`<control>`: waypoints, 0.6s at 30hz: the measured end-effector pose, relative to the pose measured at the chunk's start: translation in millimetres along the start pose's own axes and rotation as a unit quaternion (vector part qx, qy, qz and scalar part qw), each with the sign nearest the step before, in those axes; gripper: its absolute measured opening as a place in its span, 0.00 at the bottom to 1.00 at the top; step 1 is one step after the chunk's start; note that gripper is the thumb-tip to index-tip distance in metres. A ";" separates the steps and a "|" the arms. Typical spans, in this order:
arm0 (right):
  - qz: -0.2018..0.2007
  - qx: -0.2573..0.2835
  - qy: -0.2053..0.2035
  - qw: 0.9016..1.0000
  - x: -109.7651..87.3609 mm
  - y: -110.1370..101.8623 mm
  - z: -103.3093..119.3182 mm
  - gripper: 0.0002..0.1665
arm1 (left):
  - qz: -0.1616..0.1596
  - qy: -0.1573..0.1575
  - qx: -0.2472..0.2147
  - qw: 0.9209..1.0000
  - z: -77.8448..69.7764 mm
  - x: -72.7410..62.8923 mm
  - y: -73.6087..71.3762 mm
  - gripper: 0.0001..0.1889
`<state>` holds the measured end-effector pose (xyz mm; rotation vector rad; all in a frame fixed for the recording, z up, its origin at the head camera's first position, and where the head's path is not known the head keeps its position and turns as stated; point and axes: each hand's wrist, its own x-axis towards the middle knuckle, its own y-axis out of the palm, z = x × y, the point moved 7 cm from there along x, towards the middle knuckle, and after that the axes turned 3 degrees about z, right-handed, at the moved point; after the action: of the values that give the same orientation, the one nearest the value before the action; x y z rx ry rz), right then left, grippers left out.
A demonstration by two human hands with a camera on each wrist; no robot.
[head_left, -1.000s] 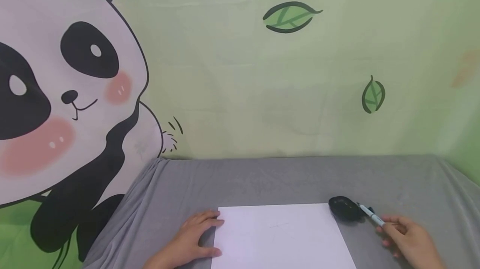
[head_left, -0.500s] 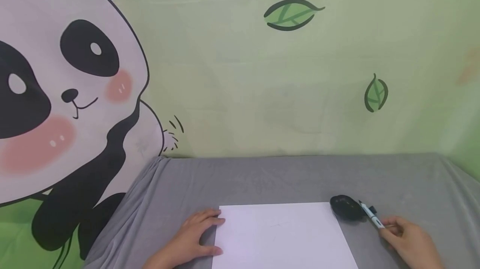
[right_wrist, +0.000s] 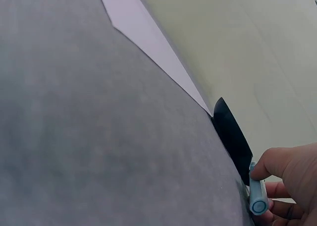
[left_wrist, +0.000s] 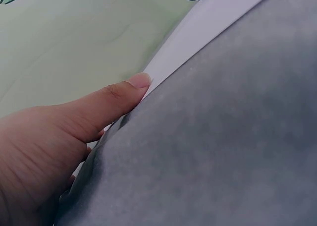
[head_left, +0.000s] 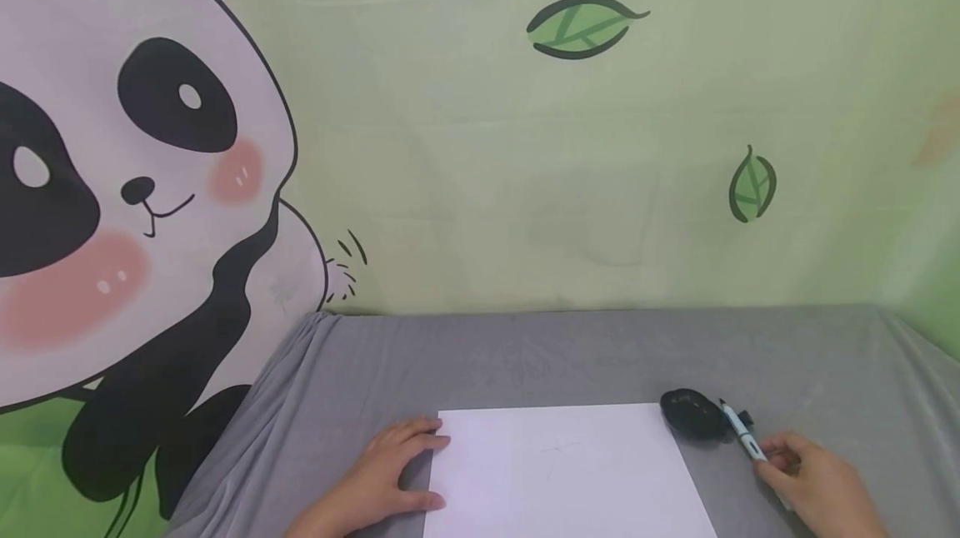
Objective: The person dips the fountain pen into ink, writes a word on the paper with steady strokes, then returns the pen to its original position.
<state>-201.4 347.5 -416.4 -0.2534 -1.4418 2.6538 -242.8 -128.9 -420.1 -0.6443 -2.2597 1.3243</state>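
A white sheet of paper (head_left: 562, 471) lies on the grey cloth (head_left: 525, 355) near the front edge. My left hand (head_left: 382, 471) rests flat at the sheet's left edge, fingertips touching its corner (left_wrist: 141, 82). To the right, my right hand (head_left: 813, 484) pinches a white marker pen (head_left: 742, 434) with a black tip, its barrel (right_wrist: 257, 196) lying low over the cloth. The pen leans against a black oval object (head_left: 693, 415) that sits at the paper's top right corner (right_wrist: 233, 137).
A fabric backdrop (head_left: 487, 146) with a panda and green leaves hangs right behind the table. The grey cloth drapes off the left side (head_left: 247, 430) and the right side (head_left: 915, 355).
My right hand has drawn slightly back toward me along the pen. The left hand and the paper have stayed put.
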 end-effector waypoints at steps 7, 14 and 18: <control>-0.006 -0.007 0.007 1.000 0.7 1.0 -0.2 0.23 | -0.004 0.002 0.002 1.000 -1.6 -1.3 -1.0 0.35; -0.011 -0.011 0.005 1.000 -0.2 0.4 0.2 0.23 | -0.013 0.009 0.010 1.000 -2.6 -2.1 -1.7 0.34; -0.015 -0.014 0.003 1.000 -0.5 0.4 0.0 0.23 | -0.009 0.005 0.004 1.000 -2.9 -1.9 -1.8 0.34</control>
<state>-200.9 347.2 -416.7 -0.2406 -1.4701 2.6083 -239.9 -128.9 -417.4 -0.6242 -2.2457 1.3182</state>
